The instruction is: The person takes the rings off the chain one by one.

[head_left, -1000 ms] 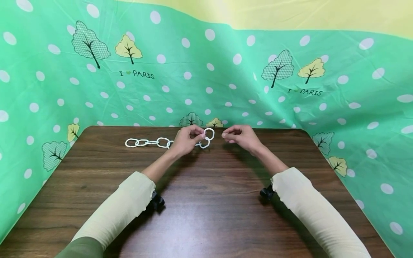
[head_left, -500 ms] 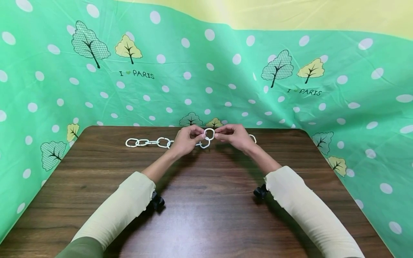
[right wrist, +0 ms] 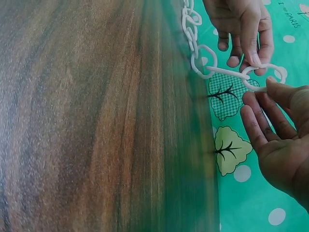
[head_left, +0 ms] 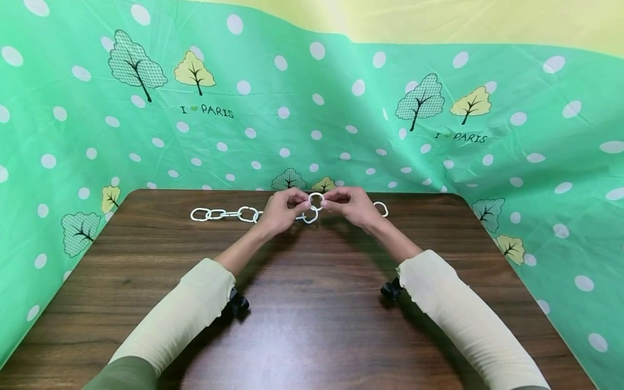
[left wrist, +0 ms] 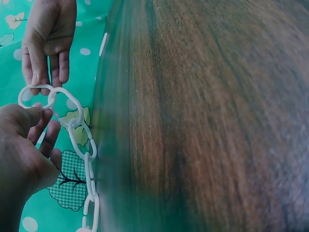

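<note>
A white chain of oval links stretches along the far part of the table, partly hidden behind my left hand. That hand pinches the chain's right-end link from the left, between thumb and fingertips. From the opposite side my right hand pinches the same link. The end link is raised, with the neighbouring link hanging from it. In the left wrist view, the thumbs and fingertips of both hands meet the end link, and the linked chain trails down beside it.
A separate white link lies on the brown wooden table, just beyond my right wrist. Green dotted cloth with printed trees hangs behind the table's far edge and along both sides.
My right hand has come leftward from apart and now pinches the end link. Its move uncovers the separate link on the right. The left hand keeps its grip and place.
</note>
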Available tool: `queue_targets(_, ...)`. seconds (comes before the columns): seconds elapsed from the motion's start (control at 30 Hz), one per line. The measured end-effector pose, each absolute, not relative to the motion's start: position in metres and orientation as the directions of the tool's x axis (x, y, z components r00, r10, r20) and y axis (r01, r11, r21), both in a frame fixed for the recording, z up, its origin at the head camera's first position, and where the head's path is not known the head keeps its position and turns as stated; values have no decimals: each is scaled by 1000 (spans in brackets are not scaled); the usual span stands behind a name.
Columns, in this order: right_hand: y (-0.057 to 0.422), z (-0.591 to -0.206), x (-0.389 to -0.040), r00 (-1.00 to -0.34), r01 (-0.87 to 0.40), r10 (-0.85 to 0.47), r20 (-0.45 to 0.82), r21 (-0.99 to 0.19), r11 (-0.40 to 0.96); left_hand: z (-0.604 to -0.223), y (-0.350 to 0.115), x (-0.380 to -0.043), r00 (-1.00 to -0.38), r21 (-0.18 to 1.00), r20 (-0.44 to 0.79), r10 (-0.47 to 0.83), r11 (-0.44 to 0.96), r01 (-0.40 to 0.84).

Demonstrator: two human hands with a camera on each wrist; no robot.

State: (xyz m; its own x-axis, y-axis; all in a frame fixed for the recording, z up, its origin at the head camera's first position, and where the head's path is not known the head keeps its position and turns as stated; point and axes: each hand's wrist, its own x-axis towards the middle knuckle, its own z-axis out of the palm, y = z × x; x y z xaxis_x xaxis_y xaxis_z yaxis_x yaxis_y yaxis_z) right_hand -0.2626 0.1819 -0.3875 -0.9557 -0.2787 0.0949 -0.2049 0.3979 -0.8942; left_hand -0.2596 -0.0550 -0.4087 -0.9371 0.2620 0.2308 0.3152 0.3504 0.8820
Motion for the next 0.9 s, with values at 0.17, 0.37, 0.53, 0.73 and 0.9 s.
queue_targets(0.17, 180, -388, -262, -954, -205, -282, 103, -910, 361, -410, -55, -261, -937, 881, 232, 261, 352, 316)
queue_targets(0.37, 178, -389, -260, -953, -214, -280, 117, -913, 347, -409, -56, -260, -937, 880, 237, 258, 352, 319)
queue_targets(0.53, 177, -388, -260, -953, -215, -277, 123, -918, 333, -408, -57, -258, -934, 877, 249, 255, 350, 330)
queue_targets(0.73, 177, -388, -261, -954, -221, -267, 135, -919, 326, -408, -59, -257, -934, 873, 256, 249, 357, 334)
queue_targets(0.9, 176, -388, -259, -956, -212, -262, 130, -925, 314, -407, -61, -256, -937, 878, 248, 248, 352, 325)
